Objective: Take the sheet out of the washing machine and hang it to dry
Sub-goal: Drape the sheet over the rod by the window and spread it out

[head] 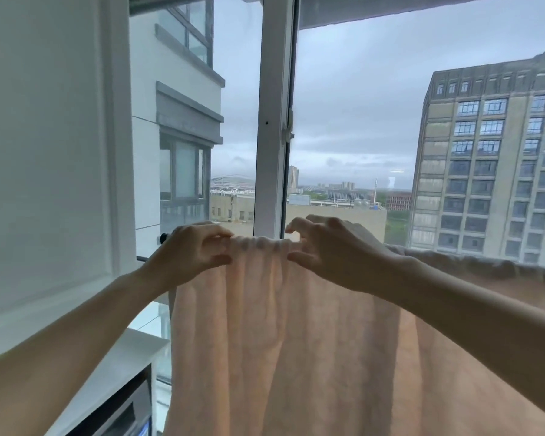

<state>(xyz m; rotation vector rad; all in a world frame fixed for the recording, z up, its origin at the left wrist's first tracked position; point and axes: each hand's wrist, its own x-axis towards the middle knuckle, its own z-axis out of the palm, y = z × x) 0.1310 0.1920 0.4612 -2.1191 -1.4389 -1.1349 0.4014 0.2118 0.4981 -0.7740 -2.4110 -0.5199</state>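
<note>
A pale pink sheet [265, 325] hangs over a horizontal drying rod in front of the window, bunched in small folds along the top. The rod's dark end [164, 238] pokes out at the left; the rest is hidden under the cloth. My left hand [189, 250] pinches the gathered top edge near the rod's left end. My right hand [331, 247] is just to its right, thumb and fingers curled at the top edge and touching the folds. The sheet runs on to the right along the rod [485, 262].
A large window with a white centre post [272, 121] and a latch [288, 127] stands right behind the rod. A white wall panel [44, 152] fills the left. Below left sits a white shelf top [117, 372] over a dark appliance [123, 413].
</note>
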